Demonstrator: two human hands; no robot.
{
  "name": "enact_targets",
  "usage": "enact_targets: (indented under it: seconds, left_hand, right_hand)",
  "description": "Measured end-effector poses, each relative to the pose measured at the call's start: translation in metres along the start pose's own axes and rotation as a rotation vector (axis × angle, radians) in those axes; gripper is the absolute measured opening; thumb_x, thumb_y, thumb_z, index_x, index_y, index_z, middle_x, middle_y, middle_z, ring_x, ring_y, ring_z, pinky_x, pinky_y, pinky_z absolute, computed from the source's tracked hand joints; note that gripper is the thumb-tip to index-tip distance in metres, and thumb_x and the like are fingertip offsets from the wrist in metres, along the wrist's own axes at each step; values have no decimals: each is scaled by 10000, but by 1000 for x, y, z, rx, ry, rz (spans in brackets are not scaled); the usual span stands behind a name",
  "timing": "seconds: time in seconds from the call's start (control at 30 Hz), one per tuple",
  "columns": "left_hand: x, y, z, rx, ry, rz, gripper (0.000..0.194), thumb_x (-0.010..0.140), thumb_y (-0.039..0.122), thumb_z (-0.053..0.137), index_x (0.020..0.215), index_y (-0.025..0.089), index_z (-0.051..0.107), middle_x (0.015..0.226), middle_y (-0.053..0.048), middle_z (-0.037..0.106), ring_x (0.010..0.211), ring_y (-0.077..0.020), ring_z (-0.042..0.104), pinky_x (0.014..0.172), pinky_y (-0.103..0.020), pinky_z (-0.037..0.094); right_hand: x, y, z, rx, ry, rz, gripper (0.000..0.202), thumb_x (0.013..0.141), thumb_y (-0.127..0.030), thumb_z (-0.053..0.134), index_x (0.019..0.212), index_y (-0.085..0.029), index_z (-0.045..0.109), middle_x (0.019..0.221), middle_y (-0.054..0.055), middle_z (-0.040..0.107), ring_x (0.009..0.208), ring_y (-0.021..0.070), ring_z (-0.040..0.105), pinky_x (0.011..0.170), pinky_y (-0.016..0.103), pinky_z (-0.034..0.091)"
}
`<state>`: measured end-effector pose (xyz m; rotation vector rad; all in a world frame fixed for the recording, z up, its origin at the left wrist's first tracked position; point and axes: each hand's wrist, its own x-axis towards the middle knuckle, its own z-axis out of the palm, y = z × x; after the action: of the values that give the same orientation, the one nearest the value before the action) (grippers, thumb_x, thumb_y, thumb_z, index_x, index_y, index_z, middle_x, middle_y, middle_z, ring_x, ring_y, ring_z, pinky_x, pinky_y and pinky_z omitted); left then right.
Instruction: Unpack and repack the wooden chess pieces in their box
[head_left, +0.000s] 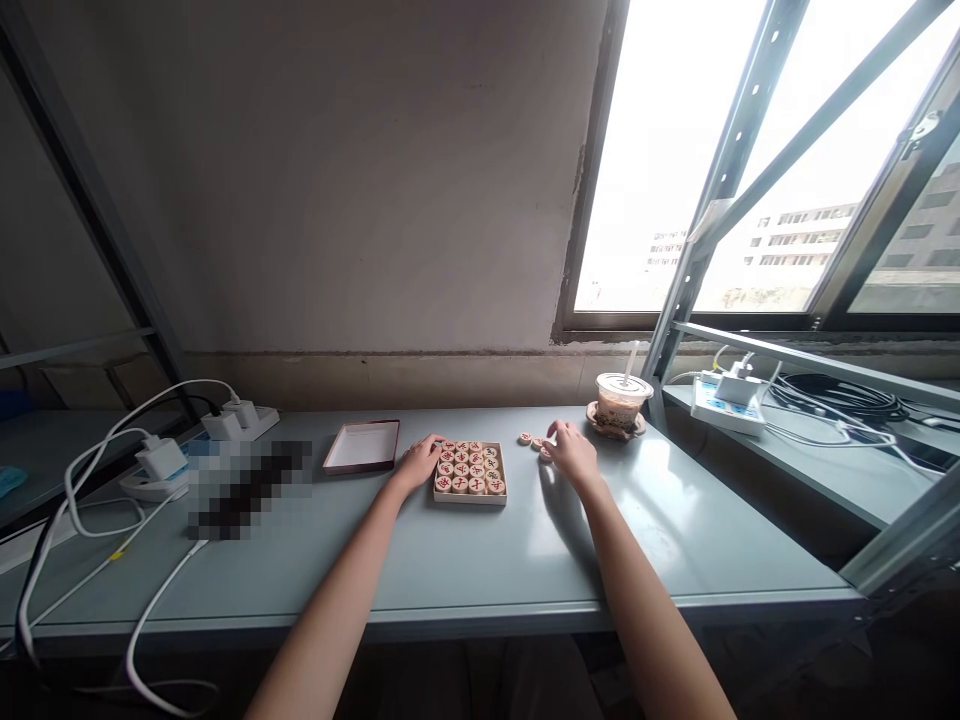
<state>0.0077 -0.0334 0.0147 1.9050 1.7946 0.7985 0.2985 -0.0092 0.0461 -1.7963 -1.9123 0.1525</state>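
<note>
An open box (470, 501) of round wooden pieces with red and dark characters lies on the grey table (480, 560). My left hand (420, 461) rests at the box's left edge, its fingertips at the upper left corner; whether it grips anything is hard to tell. To the right of the box, my right hand (573, 456) has its curled fingers over a few loose pieces (526, 438). One piece lies under those fingertips, and I cannot make out whether it is held.
The box lid (363, 446) lies left of the box. A lidded drink cup (621, 402) with a straw stands on a dish behind my right hand. Power strips (156, 470) and white cables are at the left; another strip (727, 402) sits on the right shelf.
</note>
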Motion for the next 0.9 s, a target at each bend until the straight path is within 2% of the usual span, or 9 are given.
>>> enact_targets:
  seconds: [0.07, 0.17, 0.23, 0.3, 0.47, 0.57, 0.73, 0.8, 0.9]
  left_hand:
    - [0, 0, 0, 1, 2, 3, 344, 886, 252, 340, 1152, 196, 549, 1201, -83, 604, 1097, -215, 549, 924, -315, 426]
    - [1, 0, 0, 5, 13, 1, 340, 879, 242, 351, 1150, 200, 553, 1209, -77, 600, 1119, -214, 533, 946, -318, 412]
    - [2, -2, 1, 7, 13, -2, 339, 875, 239, 358, 1149, 206, 556, 1204, -72, 603, 1119, -212, 532, 949, -318, 411]
    - [3, -3, 1, 5, 15, 2, 341, 874, 241, 360, 1150, 206, 557, 1200, -73, 605, 1113, -212, 534, 946, -321, 413]
    - [3, -5, 2, 0, 11, 16, 343, 876, 239, 357, 1157, 199, 549, 1201, -76, 603, 1111, -210, 533, 950, -327, 411]
    - [3, -4, 2, -4, 11, 21, 344, 879, 242, 353, 1157, 194, 549, 1200, -81, 605, 1104, -211, 538, 944, -326, 417]
    - [1, -2, 1, 2, 20, 7, 339, 881, 242, 349, 1148, 202, 555, 1198, -73, 608, 1102, -207, 544, 947, -316, 418]
    - [1, -2, 1, 2, 18, 5, 340, 879, 239, 352, 1149, 201, 555, 1198, -77, 608, 1101, -210, 545, 944, -320, 420]
    - [1, -3, 1, -4, 10, 11, 341, 882, 248, 348, 1151, 201, 553, 1214, -77, 600, 1111, -210, 541, 941, -315, 420]
  right_hand:
    - [-5, -12, -5, 113, -99, -184, 221, 863, -354, 489, 951, -197, 618, 1034, 90, 570, 822, 183, 584, 700, 291, 403]
    - [-13, -33, -10, 292, -426, -448, 255, 815, -446, 565, 890, -240, 693, 962, 43, 587, 867, 182, 564, 771, 280, 414]
    - [-18, -43, -11, 355, -582, -515, 240, 756, -463, 633, 853, -259, 716, 942, 29, 596, 898, 194, 557, 814, 293, 413]
    - [-21, -47, -11, 402, -657, -536, 236, 721, -454, 669, 842, -258, 721, 955, 23, 602, 905, 193, 560, 830, 295, 414]
    - [-23, -47, -14, 414, -689, -528, 211, 688, -393, 693, 831, -239, 689, 971, 12, 621, 915, 179, 556, 801, 261, 425]
    - [-21, -45, -18, 427, -661, -440, 213, 675, -371, 686, 817, -220, 641, 928, 18, 625, 885, 184, 559, 757, 270, 434]
    - [-11, -27, -17, 633, -616, -291, 280, 718, -416, 620, 907, -214, 579, 851, 46, 644, 818, 206, 586, 691, 313, 442]
    - [-6, -14, -14, 555, -572, -234, 231, 728, -417, 603, 827, -209, 577, 809, 72, 643, 751, 214, 577, 653, 338, 435]
    - [1, 7, -7, 310, -544, -164, 166, 727, -375, 602, 666, -229, 554, 675, 64, 608, 632, 204, 541, 617, 367, 427]
